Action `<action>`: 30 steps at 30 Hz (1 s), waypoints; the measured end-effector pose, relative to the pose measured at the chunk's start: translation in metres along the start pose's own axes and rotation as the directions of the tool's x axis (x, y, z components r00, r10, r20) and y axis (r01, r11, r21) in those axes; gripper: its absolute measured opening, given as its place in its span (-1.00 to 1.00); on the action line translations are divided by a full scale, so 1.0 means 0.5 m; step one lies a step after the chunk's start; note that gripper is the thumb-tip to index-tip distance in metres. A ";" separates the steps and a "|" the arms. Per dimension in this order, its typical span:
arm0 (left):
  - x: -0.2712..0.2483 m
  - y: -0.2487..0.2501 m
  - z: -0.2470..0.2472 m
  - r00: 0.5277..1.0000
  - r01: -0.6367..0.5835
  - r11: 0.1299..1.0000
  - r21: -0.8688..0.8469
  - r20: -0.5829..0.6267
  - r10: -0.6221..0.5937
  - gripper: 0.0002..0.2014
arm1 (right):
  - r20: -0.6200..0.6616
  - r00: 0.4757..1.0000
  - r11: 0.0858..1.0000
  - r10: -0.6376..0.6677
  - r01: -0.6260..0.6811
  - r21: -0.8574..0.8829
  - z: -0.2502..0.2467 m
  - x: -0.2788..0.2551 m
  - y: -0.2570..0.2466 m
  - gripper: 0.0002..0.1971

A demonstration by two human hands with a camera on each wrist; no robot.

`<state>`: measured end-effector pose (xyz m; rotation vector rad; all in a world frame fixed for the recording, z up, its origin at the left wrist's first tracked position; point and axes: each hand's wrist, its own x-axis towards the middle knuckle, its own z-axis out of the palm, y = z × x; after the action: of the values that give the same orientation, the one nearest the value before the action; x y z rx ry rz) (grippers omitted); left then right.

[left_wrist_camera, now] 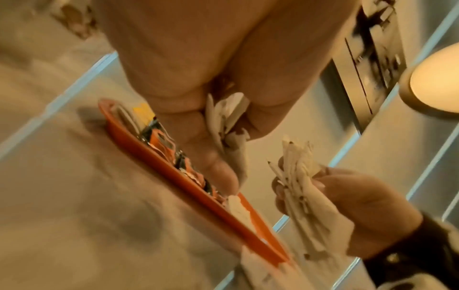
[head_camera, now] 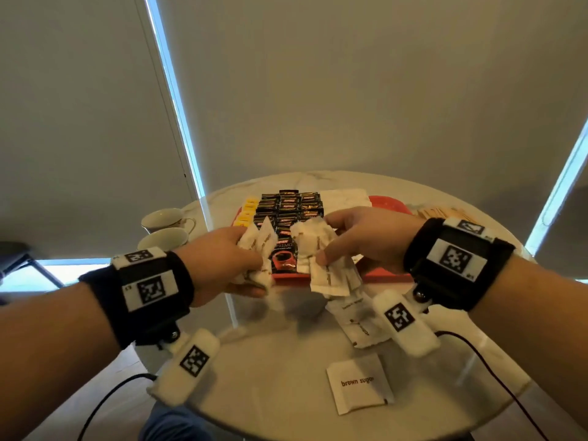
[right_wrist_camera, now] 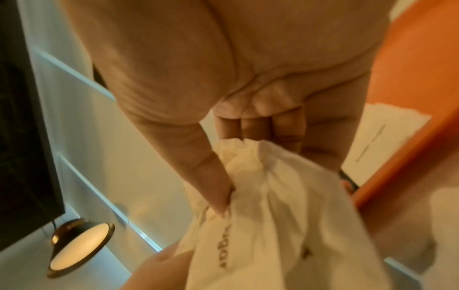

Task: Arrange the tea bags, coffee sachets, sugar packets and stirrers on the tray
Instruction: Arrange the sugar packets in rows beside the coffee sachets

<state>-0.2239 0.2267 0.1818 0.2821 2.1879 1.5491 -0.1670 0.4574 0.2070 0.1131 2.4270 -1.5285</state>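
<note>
White sugar packets (head_camera: 257, 249) bunch in our left hand (head_camera: 219, 262); our right hand (head_camera: 366, 240) grips another bunch (head_camera: 321, 253), both just above the red tray's (head_camera: 388, 202) near edge; more packets (head_camera: 359, 383) lie on the tabletop (head_camera: 280, 377) below our right hand

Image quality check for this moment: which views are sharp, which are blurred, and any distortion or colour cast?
Head view: mostly sharp, "brown sugar" packet legible; wide-angle bending stretches the forearms. Left wrist view: motion-smeared, warm orange cast, tray edge streaked. Right wrist view: soft and yellowish, lettering on the held sugar packets blurred.
</note>
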 end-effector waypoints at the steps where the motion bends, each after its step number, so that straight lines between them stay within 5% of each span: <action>1: 0.003 0.002 0.007 0.999 0.016 0.998 -0.066 0.031 -0.014 -0.66 | 0.021 1.000 0.999 -0.014 0.014 0.032 0.002 0.005 -0.002 -0.64; 7: 0.018 0.003 0.059 0.984 0.067 0.956 -0.286 0.178 -0.015 -0.39 | 0.018 0.997 0.997 -0.070 0.071 -0.008 0.027 0.052 -0.003 -0.57; 10: 0.021 0.001 0.069 0.973 0.047 0.932 -0.360 0.226 0.038 -0.43 | -0.059 0.993 0.994 -0.106 0.104 -0.026 0.027 0.062 -0.004 -0.62; 14: 0.034 0.003 0.079 0.988 -0.029 0.938 -0.346 0.135 0.081 -0.60 | -0.112 0.975 0.966 -0.192 0.167 -0.199 0.025 0.063 -0.005 -0.70; 18: 0.043 0.003 0.064 0.999 -0.032 0.916 -0.401 -0.014 0.029 -0.67 | -0.136 0.978 0.987 -0.160 0.159 -0.021 0.013 0.053 -0.005 -0.65; 20: 0.044 0.003 0.055 0.997 -0.038 0.908 -0.417 -0.075 0.008 -0.70 | -0.223 0.961 0.980 -0.165 0.135 -0.145 0.006 0.050 -0.003 -0.74; 23: 0.045 0.002 0.042 0.989 -0.065 0.908 -0.414 -0.150 0.002 -0.70 | -0.192 0.973 0.875 -0.130 0.022 -0.483 0.010 0.049 0.002 -0.90; 26: 0.044 0.005 0.027 0.987 -0.066 0.906 -0.419 -0.161 -0.002 -0.70 | -0.114 0.992 0.660 -0.056 -0.049 -0.750 0.033 0.063 0.007 -0.81; 30: 0.038 0.016 0.020 0.987 -0.070 0.896 -0.438 -0.161 -0.001 -0.66 | -0.112 0.993 0.518 -0.038 -0.077 -0.852 0.049 0.086 0.008 -0.71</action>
<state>-0.2368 0.2458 0.1821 0.0536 1.8698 2.0952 -0.2030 0.4339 0.1821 0.0227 2.9515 -0.1296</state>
